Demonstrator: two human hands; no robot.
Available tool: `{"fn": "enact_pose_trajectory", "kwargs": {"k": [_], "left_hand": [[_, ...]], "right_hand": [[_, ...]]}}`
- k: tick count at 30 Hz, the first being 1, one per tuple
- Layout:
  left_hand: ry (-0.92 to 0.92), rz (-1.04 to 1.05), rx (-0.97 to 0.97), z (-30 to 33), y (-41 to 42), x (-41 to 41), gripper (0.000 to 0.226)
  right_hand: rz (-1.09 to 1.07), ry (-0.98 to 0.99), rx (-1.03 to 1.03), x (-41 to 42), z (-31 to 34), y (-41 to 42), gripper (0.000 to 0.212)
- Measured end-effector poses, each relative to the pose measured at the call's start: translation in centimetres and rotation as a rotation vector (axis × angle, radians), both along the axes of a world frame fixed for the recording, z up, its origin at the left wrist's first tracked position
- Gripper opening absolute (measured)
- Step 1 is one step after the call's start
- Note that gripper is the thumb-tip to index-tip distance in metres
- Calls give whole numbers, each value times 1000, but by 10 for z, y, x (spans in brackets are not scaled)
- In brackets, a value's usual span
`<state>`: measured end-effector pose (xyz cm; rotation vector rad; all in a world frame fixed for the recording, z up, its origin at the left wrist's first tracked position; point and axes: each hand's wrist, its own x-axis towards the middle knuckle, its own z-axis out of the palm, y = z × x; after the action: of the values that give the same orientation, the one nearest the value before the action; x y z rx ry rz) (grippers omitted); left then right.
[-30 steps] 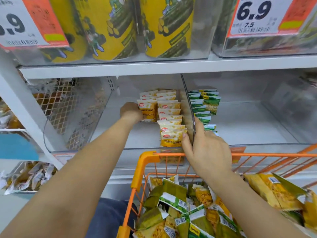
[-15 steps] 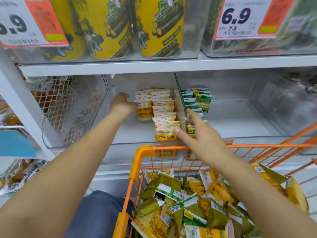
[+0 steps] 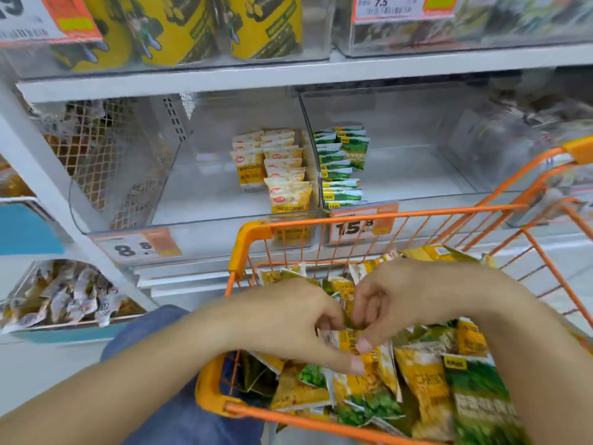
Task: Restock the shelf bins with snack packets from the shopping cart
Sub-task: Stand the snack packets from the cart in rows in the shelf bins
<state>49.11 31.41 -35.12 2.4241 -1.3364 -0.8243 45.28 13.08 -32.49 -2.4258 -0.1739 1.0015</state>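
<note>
both hands over the orange shopping cart (image 3: 248, 234): left hand (image 3: 288, 319) and right hand (image 3: 407, 297) pinch one yellow snack packet (image 3: 353, 343) between curled fingers, its long axis roughly upright, top edge up toward the fingertips. the shelf bins (image 3: 205, 187) behind hold rows of upright packets.

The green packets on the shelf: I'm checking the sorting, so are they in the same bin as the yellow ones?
No, the green packets stand right of the clear divider, the yellow packets left of it.
</note>
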Motion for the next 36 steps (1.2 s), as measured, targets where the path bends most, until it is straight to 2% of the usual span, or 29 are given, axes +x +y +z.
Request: {"fn": "enact_pose_trajectory", "kwargs": {"k": [4,8,10,12,14,16,19,25,30,34,36], "left_hand": [[128,8,-34,-6,-2,-8,46],[224,77,-93,-10,6,3,35],[290,211,-207,-7,11,8,36],[491,433,-391,-3,14,9,21],[659,592,-547,-2,14,10,20],[688,639,-644,-8,15,14,32],[667,638,-682,-8,15,17,43],[548,629,-707,2,9,20,39],[631,613,-653,17,18,26,41],[682,558,-568,21,29,31,39],[707,547,-563,22,35,33,39]], "right_hand": [[57,-5,-31,-2,0,7,38],[-143,-81,151,-2,4,2,43],[-264,-95,260,-2,7,-1,48],[-357,-116,352,-2,6,1,52],[-460,-149,452,2,5,4,52],[-580,-219,541,6,3,5,38],[-674,-334,648,8,3,5,16],[-614,-581,572,7,-1,12,11],[-611,-644,630,8,5,14,8],[-403,-734,429,10,11,17,9],[-365,-727,370,15,15,18,10]]}}
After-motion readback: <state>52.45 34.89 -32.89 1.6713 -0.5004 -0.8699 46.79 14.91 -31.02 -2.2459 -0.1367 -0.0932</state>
